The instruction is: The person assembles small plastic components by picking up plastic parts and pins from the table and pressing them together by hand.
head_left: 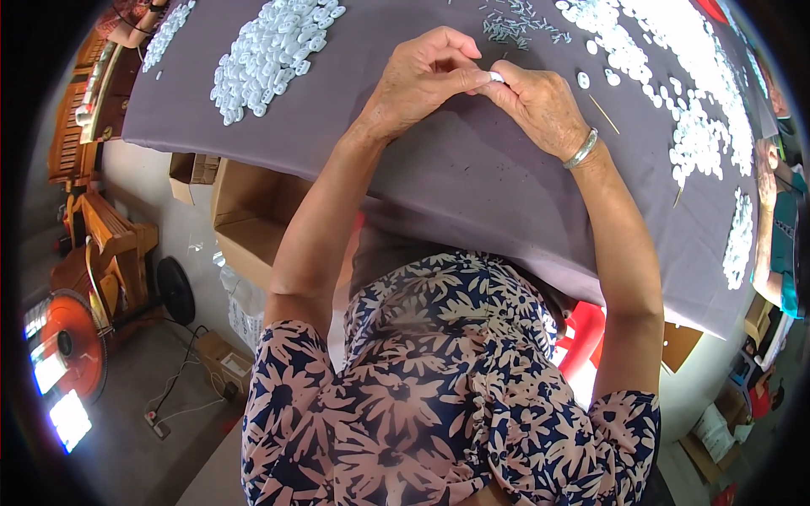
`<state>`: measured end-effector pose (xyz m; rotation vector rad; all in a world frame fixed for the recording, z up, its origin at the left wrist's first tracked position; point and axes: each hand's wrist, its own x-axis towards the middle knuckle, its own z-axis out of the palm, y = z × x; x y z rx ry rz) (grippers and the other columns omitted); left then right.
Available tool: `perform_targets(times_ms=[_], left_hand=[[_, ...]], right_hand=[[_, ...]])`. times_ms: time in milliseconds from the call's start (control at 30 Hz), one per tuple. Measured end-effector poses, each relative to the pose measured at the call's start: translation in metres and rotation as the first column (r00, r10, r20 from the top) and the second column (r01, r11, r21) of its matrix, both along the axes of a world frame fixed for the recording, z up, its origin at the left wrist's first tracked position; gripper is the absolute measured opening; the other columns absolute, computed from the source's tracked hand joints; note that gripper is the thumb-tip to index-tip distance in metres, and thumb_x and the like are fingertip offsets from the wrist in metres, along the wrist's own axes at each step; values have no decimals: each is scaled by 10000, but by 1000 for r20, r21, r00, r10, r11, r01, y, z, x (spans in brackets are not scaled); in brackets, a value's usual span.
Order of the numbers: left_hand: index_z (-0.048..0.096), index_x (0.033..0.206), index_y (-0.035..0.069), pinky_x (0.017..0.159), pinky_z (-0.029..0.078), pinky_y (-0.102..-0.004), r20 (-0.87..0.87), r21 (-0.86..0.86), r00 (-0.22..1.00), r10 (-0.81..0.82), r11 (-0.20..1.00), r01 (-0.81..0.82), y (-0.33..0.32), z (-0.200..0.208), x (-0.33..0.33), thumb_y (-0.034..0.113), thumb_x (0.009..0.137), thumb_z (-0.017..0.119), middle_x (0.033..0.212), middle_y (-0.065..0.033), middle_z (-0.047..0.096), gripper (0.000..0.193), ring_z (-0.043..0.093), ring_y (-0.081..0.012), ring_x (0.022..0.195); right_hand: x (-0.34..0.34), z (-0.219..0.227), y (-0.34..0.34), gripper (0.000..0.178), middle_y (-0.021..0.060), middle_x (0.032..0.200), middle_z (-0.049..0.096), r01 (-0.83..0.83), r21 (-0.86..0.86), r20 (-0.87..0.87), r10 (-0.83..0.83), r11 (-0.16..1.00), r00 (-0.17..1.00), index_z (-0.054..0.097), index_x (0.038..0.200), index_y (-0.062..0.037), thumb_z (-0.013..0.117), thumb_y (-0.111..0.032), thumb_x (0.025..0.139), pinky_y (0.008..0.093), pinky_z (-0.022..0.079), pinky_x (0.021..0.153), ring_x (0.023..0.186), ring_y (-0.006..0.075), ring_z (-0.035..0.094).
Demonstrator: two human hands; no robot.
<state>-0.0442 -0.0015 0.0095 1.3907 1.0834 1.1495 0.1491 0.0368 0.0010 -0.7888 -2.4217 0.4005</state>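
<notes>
Above the dark grey tablecloth point(472, 169), my two hands meet fingertip to fingertip. A small white plastic piece point(496, 77) shows between them; its far side is hidden by the fingers. My left hand point(426, 74) is closed, thumb and forefinger pinching the piece, with the other fingers curled. My right hand point(540, 101), a silver bracelet at its wrist, closes on the same piece from the other side. Just beyond the hands lies a scatter of small grey pins point(510, 27). A pile of white oval pieces point(274, 63) lies to the left.
Many white round pieces point(700, 135) spread over the table's right side. A thin yellowish stick point(605, 115) lies beside my right wrist. Below the table's left edge stands an open cardboard box point(253, 207). An orange fan point(72, 341) stands at left. Another person's arm point(766, 202) is at far right.
</notes>
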Motion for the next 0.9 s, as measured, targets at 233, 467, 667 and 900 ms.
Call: perform_targets(times_ms=[233, 467, 667, 900], left_hand=[[648, 1031, 40, 677, 445, -203, -55, -4, 998, -17, 1000, 17, -2, 2, 4, 59, 862, 662, 858, 4, 641, 171, 551, -53, 756], [651, 963, 16, 670, 471, -200, -108, 88, 993, 40, 996, -30, -7, 0, 11, 26, 839, 664, 817, 6, 647, 125, 562, -45, 736], [663, 882, 16, 553, 416, -193, -204, 118, 969, 142, 986, -120, 7, 10, -20, 21, 824, 668, 700, 44, 593, 59, 516, -23, 640], [665, 932, 0, 585, 453, -223, -580, 293, 687, 439, 898, -327, 1, 25, -89, 96, 812, 698, 711, -17, 640, 157, 552, -55, 636]], right_hand=[[-1, -6, 3, 199, 124, 641, 574, 17, 33, 3, -18, 999, 1000, 580, 850, -71, 640, -259, 876, 414, 444, 518, 580, 329, 578], [-2, 0, -2, 287, 107, 664, 618, 7, -25, 0, -7, 1000, 1000, 554, 850, -82, 663, -348, 841, 433, 460, 543, 634, 324, 614], [3, 5, -1, 325, 79, 631, 589, 19, -234, 27, -13, 972, 1000, 535, 798, -89, 673, -382, 822, 439, 444, 577, 625, 309, 585], [2, 0, 2, 210, 81, 606, 545, 8, -169, -175, -38, 986, 984, 512, 771, -67, 703, -142, 813, 346, 433, 516, 531, 243, 534]])
